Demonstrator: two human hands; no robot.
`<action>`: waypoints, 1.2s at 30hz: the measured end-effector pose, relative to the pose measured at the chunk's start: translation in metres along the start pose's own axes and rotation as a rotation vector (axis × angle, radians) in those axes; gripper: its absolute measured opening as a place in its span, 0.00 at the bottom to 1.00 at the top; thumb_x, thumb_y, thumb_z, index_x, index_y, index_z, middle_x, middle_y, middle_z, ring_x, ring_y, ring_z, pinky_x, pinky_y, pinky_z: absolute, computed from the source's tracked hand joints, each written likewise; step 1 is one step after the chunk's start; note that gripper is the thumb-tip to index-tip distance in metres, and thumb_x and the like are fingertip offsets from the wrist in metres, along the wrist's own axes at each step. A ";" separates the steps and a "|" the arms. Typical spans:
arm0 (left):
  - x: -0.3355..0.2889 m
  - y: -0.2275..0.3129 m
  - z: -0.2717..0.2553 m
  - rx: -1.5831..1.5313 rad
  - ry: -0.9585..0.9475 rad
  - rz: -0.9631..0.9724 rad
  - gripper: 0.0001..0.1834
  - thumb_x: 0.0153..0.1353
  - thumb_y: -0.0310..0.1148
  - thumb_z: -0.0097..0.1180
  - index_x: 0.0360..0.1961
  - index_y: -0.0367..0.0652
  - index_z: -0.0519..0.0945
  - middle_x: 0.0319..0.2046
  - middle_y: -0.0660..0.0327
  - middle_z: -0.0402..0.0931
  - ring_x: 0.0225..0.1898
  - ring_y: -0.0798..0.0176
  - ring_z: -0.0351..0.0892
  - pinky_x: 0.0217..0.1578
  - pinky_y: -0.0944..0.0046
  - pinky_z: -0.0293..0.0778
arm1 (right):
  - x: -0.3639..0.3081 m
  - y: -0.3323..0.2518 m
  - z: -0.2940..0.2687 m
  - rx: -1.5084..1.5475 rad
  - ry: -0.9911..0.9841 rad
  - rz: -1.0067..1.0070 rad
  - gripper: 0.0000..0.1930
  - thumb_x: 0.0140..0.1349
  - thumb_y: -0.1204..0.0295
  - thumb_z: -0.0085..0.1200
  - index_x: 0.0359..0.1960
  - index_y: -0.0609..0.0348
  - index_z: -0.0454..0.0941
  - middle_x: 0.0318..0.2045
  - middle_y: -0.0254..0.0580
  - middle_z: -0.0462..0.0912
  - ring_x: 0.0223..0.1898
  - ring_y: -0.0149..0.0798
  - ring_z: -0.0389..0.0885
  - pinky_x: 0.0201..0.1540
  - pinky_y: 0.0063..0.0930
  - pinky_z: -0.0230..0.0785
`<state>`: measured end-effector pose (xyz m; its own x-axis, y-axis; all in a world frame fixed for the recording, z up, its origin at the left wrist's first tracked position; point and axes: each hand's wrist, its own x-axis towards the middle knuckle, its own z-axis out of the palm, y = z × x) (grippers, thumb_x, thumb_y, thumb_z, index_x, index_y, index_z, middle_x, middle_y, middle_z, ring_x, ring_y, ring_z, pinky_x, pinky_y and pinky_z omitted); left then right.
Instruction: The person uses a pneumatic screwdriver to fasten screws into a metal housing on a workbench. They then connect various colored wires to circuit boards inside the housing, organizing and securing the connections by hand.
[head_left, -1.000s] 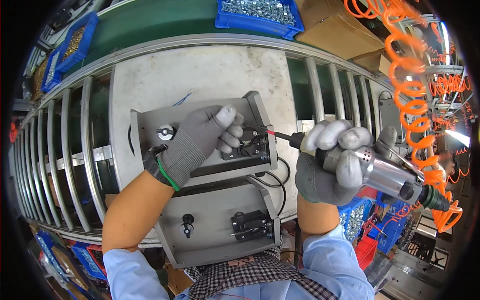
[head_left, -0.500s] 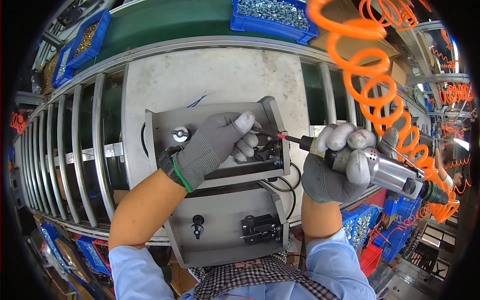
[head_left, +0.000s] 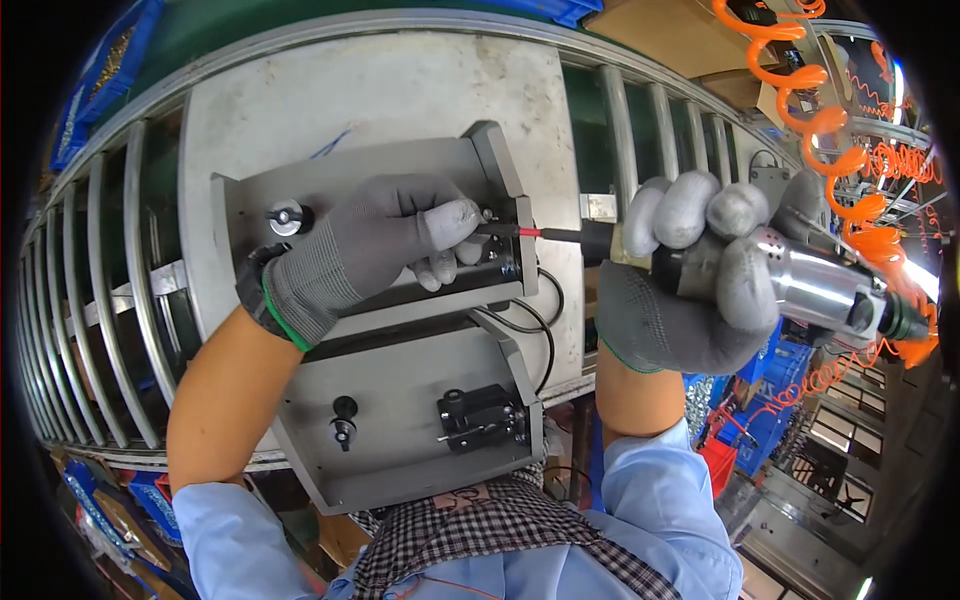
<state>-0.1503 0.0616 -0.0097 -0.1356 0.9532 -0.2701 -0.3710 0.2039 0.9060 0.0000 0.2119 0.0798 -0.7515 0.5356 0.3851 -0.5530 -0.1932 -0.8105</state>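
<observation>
Grey sheet-metal housing (head_left: 340,180), open-topped, lies at nine o'clock from the grey-gloved right hand (head_left: 700,260), beneath the nearer grey-gloved left hand (head_left: 400,235). The right grasps a silver-and-black cylindrical driver (head_left: 815,280), its axis roughly nine-to-three. Its slim red-banded bit (head_left: 529,232) reaches the left's fingertips; whether they pinch it is unclear. No lettering is legible.

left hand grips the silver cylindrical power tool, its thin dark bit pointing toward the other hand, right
Not quite: the head view shows the grey-gloved right hand gripping the silver cylindrical power tool, its thin dark bit pointing toward the left hand.
</observation>
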 end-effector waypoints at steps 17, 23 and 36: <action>0.010 0.010 0.004 -0.062 0.432 -0.130 0.28 0.68 0.48 0.47 0.53 0.29 0.72 0.37 0.59 0.77 0.27 0.74 0.76 0.26 0.75 0.74 | -0.006 0.029 -0.023 -0.413 0.116 -0.105 0.12 0.53 0.76 0.54 0.39 0.69 0.73 0.24 0.54 0.75 0.22 0.44 0.74 0.22 0.31 0.70; 0.010 0.010 0.004 -0.068 0.431 -0.148 0.26 0.68 0.46 0.47 0.52 0.30 0.72 0.37 0.58 0.77 0.28 0.73 0.77 0.28 0.75 0.76 | -0.002 0.028 -0.006 -0.391 0.105 -0.213 0.17 0.53 0.79 0.58 0.44 0.67 0.69 0.26 0.49 0.76 0.21 0.44 0.77 0.21 0.33 0.75; 0.012 0.007 0.000 -0.027 0.392 -0.139 0.23 0.67 0.46 0.50 0.50 0.35 0.74 0.38 0.60 0.77 0.31 0.73 0.77 0.30 0.74 0.76 | -0.009 0.027 -0.011 -0.522 0.135 -0.052 0.15 0.54 0.70 0.59 0.39 0.67 0.73 0.24 0.54 0.76 0.23 0.43 0.77 0.24 0.31 0.73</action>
<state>-0.1542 0.0745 -0.0070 -0.4197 0.7589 -0.4979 -0.4340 0.3140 0.8444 -0.0042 0.2106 0.0496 -0.6558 0.6414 0.3982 -0.3102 0.2519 -0.9167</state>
